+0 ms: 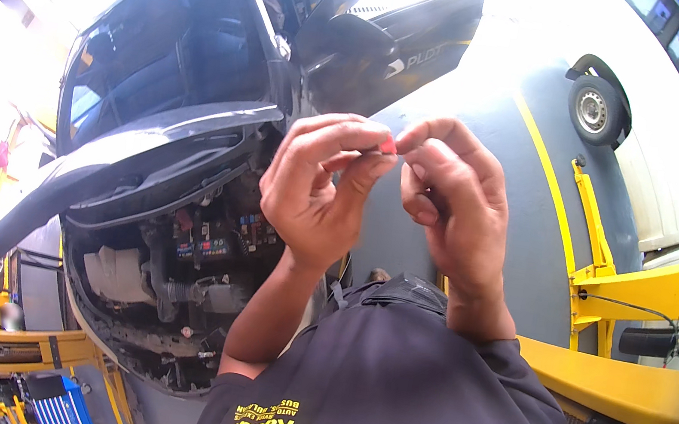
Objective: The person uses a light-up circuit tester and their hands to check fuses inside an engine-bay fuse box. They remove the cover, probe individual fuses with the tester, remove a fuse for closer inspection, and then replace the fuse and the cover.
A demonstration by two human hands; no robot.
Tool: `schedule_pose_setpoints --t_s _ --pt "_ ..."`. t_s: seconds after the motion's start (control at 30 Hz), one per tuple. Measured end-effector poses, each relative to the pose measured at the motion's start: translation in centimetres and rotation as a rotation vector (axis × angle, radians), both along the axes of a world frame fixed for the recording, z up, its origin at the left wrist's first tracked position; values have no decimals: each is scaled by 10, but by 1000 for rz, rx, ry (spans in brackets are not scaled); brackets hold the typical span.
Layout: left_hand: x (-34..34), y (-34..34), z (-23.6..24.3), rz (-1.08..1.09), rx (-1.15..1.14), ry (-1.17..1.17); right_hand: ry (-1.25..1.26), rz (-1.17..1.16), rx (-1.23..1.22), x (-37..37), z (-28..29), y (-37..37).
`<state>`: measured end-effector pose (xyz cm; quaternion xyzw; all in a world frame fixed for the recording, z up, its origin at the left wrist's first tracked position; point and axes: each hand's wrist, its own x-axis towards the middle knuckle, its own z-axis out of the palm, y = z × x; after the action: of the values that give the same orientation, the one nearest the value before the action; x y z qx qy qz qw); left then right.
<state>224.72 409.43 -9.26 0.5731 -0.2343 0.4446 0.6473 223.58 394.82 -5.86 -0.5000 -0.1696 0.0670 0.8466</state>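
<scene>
small red piece (389, 144) beside the black car (377, 70), red and blue fuses (215, 248) inside the car, grey floor (528, 256), yellow stripe (544, 173) and yellow lift arm (658, 291) right of the car

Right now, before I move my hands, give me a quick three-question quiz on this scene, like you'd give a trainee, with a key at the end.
1. Which hand pinches the small red piece?
2. True or false: the dark car door with white lettering stands open.
3. Where in the picture is the black-tyred wheel with the silver-grey rim?
A) upper right
B) lower left
C) lower right

Key:
1. The left hand.
2. True.
3. A.
</scene>
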Motion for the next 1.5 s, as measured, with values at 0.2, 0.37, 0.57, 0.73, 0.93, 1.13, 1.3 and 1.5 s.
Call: schedule_pose_setpoints --t_s 0.2,0.37,0.57,0.73,0.93,1.13,1.3,1.5 --pt "22 0 37 -37 119 -134 -220 -173 -76 9 29 -2" --pt "29 0 56 -45 126 -174 -321 -212 -135 21 49 -7" --pt "30 -3 74 -40 101 -221 -421 -247 -192 29 75 -6" --pt "25 -10 94 -84 42 -177 -518 -322 -237 34 94 -7" --pt "24 -22 113 -160 -9 -126 -666 -505 -267 32 110 -10" --pt "22 -34 126 -183 -54 -133 -634 -408 -79 36 122 -12" --pt "17 -37 132 -225 -64 -134 -750 -403 -48 39 123 -16" --pt "15 -39 134 -274 -96 -125 -876 -706 -310 32 123 -22"
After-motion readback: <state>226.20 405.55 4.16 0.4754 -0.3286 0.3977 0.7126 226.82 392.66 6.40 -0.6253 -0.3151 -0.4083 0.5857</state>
